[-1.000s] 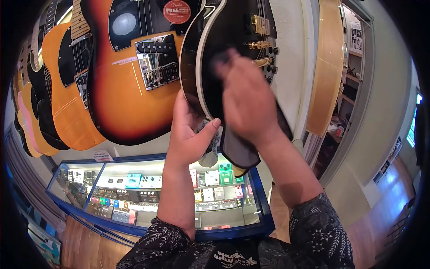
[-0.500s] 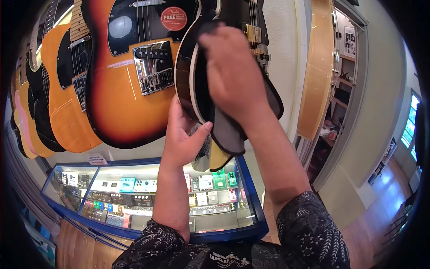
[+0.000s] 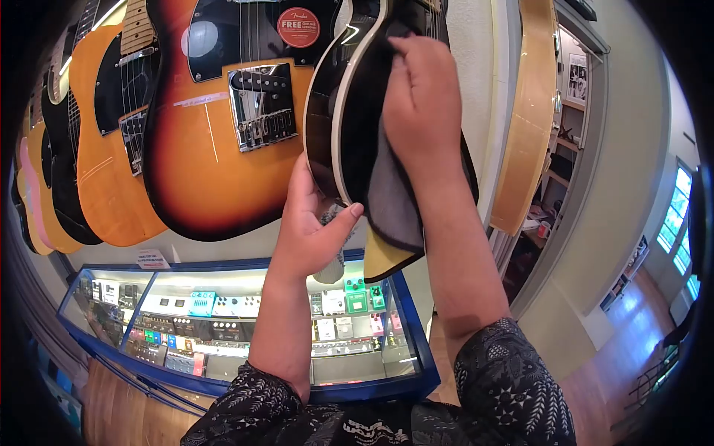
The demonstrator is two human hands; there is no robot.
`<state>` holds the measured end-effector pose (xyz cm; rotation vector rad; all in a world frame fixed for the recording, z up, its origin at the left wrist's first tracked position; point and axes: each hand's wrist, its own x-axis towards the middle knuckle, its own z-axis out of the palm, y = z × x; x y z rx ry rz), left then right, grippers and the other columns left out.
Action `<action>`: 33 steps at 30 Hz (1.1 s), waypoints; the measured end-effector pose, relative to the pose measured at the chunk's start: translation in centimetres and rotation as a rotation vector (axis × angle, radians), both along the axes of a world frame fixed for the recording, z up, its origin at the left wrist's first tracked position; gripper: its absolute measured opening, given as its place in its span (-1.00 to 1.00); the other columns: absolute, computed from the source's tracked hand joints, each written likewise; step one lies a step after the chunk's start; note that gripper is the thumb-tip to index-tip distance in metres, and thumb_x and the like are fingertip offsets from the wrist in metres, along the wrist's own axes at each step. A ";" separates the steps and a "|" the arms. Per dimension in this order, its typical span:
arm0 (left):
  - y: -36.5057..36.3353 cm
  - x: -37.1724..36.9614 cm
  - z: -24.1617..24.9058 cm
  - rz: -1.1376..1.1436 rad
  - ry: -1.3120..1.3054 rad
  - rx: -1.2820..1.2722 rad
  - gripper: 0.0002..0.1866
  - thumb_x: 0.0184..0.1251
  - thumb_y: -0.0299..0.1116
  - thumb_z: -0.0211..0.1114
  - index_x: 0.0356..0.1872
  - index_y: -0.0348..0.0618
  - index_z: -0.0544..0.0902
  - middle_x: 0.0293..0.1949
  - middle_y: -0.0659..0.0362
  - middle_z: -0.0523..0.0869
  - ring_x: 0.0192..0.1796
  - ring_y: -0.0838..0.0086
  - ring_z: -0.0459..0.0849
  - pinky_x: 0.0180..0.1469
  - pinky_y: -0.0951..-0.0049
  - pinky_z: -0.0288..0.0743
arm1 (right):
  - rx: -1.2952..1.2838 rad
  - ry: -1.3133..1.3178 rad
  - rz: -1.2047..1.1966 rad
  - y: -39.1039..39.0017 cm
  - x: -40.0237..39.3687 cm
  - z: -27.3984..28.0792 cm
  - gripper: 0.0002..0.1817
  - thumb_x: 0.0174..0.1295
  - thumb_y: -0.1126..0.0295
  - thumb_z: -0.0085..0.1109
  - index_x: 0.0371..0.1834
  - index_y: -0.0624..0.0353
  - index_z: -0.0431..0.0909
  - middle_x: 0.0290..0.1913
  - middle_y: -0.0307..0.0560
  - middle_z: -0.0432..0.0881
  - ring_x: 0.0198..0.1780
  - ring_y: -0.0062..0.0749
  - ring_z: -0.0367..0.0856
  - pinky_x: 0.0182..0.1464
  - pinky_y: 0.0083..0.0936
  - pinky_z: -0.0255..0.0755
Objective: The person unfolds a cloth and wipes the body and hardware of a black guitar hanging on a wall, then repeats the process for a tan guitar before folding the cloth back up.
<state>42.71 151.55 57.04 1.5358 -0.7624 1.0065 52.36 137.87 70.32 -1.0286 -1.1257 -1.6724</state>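
Observation:
A black electric guitar (image 3: 362, 126) with cream edge binding hangs on the wall, turned so that its side faces me. My left hand (image 3: 316, 230) grips the bottom edge of its body, thumb in front and fingers behind. A fuzzy grey thing (image 3: 330, 269) hangs just behind that hand; I cannot make out what it is. My right hand (image 3: 425, 104) pinches a grey cloth (image 3: 394, 204) with dark edging and a yellow part, up against the guitar's front. The cloth hangs down below that hand, and the hand and forearm hide much of the guitar's face.
Close on the left hangs a sunburst guitar (image 3: 223, 167) with a red round sticker, then an orange guitar (image 3: 111, 189) and several more. Below stands a blue-framed glass case (image 3: 245, 385) of effects pedals. On the right are an amber guitar body (image 3: 524, 126) edge-on and a doorway with shelves.
My right hand has moved right across the guitar's front with the cloth. My left hand keeps its hold at the bottom edge. The view has shifted slightly.

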 end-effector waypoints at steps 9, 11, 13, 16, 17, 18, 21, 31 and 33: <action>0.2 0.1 -0.2 -0.002 0.005 -0.008 -0.13 0.36 -0.68 0.32 0.65 -0.23 0.11 0.43 0.07 0.46 0.46 0.39 0.49 0.50 0.26 0.39 | -0.309 0.054 0.154 -0.7 -2.7 -9.2 -0.65 0.24 0.64 0.15 0.12 0.37 0.64 0.16 0.27 0.59 0.36 0.28 0.55 0.44 -0.06 0.46; 0.2 0.0 -0.1 0.012 0.004 -0.011 -0.14 0.36 -0.67 0.33 0.64 -0.23 0.11 0.43 0.07 0.47 0.46 0.39 0.49 0.50 0.26 0.40 | -0.306 0.154 0.113 -0.8 -1.4 -11.4 -0.63 0.26 0.65 0.13 0.14 0.36 0.65 0.17 0.25 0.59 0.36 0.27 0.55 0.44 -0.05 0.45; 0.2 0.2 -0.1 0.038 0.000 -0.004 -0.14 0.36 -0.65 0.34 0.64 -0.23 0.12 0.43 0.07 0.47 0.46 0.40 0.49 0.49 0.26 0.40 | -0.251 0.184 0.127 -0.3 -0.6 -12.1 -0.62 0.26 0.64 0.13 0.14 0.35 0.66 0.18 0.23 0.59 0.37 0.25 0.56 0.45 -0.04 0.45; -0.1 -0.2 0.0 -0.037 0.064 -0.072 -0.14 0.37 -0.63 0.34 0.64 -0.24 0.12 0.41 0.08 0.47 0.45 0.39 0.49 0.49 0.26 0.41 | -0.330 0.061 0.037 -0.2 -0.4 -13.3 -0.62 0.26 0.62 0.13 0.15 0.32 0.68 0.16 0.24 0.60 0.34 0.24 0.57 0.45 -0.02 0.45; -0.1 -0.3 -0.2 -0.011 0.040 -0.052 -0.14 0.37 -0.63 0.35 0.64 -0.24 0.12 0.41 0.08 0.47 0.44 0.39 0.50 0.49 0.26 0.41 | -0.364 0.059 0.041 -0.7 0.3 -13.7 -0.62 0.26 0.61 0.13 0.15 0.31 0.68 0.16 0.25 0.61 0.34 0.24 0.57 0.45 -0.02 0.45; 0.0 -0.3 -0.1 0.016 0.011 -0.030 -0.14 0.37 -0.63 0.35 0.64 -0.25 0.12 0.40 0.08 0.47 0.43 0.39 0.51 0.49 0.26 0.41 | -0.399 0.051 0.046 -1.0 1.1 -14.0 -0.62 0.26 0.61 0.13 0.15 0.31 0.68 0.16 0.26 0.61 0.33 0.24 0.57 0.44 -0.02 0.45; 0.0 -0.4 -0.2 0.043 -0.002 -0.021 -0.13 0.37 -0.62 0.36 0.64 -0.25 0.12 0.39 0.08 0.48 0.41 0.39 0.53 0.48 0.25 0.42 | -0.165 0.198 0.129 -0.2 1.6 -14.4 -0.66 0.32 0.65 0.11 0.14 0.35 0.68 0.18 0.30 0.64 0.26 0.20 0.62 0.36 -0.07 0.52; -0.1 0.0 0.0 0.033 0.016 -0.012 -0.12 0.37 -0.62 0.36 0.65 -0.25 0.11 0.41 0.06 0.48 0.42 0.37 0.53 0.50 0.23 0.41 | -0.098 0.369 0.085 -1.1 4.2 -15.5 -0.68 0.35 0.63 0.17 0.15 0.28 0.65 0.16 0.23 0.62 0.23 0.20 0.61 0.33 -0.07 0.47; 0.1 0.0 -0.1 0.042 0.020 -0.008 -0.12 0.36 -0.63 0.36 0.65 -0.25 0.11 0.43 0.05 0.47 0.44 0.36 0.52 0.51 0.22 0.40 | -0.150 0.235 0.149 -0.8 2.6 -15.1 -0.69 0.35 0.63 0.17 0.14 0.28 0.66 0.15 0.20 0.63 0.23 0.19 0.62 0.34 -0.09 0.47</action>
